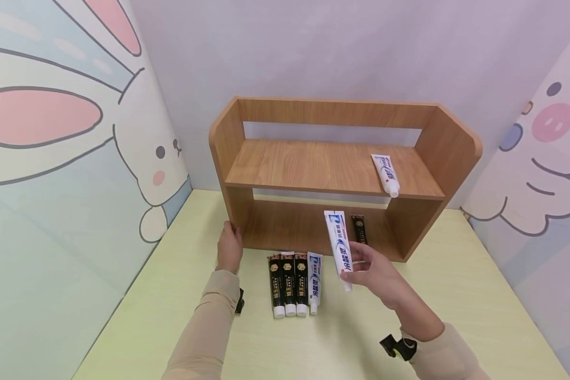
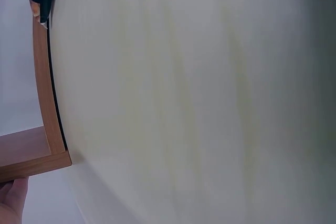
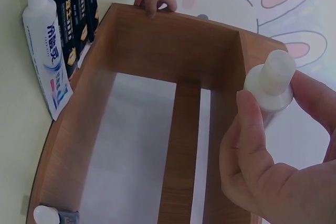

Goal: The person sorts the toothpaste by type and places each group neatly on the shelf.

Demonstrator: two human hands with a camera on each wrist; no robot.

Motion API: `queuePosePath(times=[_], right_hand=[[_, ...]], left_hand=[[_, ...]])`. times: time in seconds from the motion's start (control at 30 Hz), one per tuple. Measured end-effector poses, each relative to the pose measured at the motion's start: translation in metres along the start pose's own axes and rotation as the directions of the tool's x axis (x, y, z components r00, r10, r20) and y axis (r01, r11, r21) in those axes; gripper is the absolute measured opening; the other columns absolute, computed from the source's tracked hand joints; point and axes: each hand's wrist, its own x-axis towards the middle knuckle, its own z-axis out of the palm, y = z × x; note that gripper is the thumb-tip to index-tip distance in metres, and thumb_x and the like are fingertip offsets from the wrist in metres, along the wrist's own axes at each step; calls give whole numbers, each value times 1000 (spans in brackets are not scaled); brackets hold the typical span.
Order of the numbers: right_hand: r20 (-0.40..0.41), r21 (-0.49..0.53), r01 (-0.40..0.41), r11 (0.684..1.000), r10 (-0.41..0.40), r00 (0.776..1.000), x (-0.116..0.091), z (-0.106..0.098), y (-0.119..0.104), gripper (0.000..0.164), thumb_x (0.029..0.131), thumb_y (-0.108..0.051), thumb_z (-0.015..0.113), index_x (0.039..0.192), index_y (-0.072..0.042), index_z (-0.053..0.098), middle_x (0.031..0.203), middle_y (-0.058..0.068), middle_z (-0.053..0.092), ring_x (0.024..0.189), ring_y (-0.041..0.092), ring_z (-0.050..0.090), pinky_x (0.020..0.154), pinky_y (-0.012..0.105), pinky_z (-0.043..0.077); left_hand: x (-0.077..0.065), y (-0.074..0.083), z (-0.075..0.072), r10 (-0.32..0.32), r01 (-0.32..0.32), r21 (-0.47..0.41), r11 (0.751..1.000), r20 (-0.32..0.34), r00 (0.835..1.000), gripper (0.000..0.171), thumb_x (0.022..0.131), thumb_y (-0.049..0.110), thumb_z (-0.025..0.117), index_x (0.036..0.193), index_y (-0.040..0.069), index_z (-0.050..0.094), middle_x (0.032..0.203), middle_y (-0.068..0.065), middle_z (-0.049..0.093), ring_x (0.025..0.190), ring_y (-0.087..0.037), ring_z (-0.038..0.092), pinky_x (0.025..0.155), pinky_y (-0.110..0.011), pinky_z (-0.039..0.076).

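Note:
My right hand (image 1: 377, 274) pinches a white-and-blue toothpaste tube (image 1: 338, 240) near its cap, holding it in front of the lower shelf. In the right wrist view its white cap (image 3: 275, 74) points toward the camera, between thumb and fingers. My left hand (image 1: 229, 248) grips the left side panel of the wooden shelf (image 1: 285, 163) near its base. Before the shelf, several black toothpaste tubes (image 1: 288, 285) lie beside one white tube (image 1: 315, 282), caps toward me. Another white tube (image 1: 386, 174) lies on the upper shelf, and a black tube (image 1: 359, 228) on the lower one, partly hidden.
The shelf stands on a pale yellow table (image 1: 138, 322) against a plain light wall (image 1: 313, 47). Cartoon-printed panels flank it, with a rabbit (image 1: 147, 158) at left and a pig (image 1: 537, 174) at right.

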Motion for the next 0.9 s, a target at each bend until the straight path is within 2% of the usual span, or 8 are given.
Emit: queuePosePath(times=[0.47,0.9], right_hand=[[8,-51,69,996,-68,998,-5,-9,-21,76,82,-8,78,146,-3,37,124,18,50,105,34,52,79,35,53],[3,-72,93,993,-93,996,-5,-17,-38,78,83,-10,78,148,-3,35,125,19,51,106,34,53,80,34,52]], left_hand=[[-1,0,0,4,-4,-6,1000,2,1000,27,104,13,47,126,-1,42,123,-24,55,107,-39,59,86,-53,52],[1,-1,1,-5,5,3,1000,2,1000,25,104,14,48,123,0,44,121,-23,56,105,-38,60,84,-51,53]])
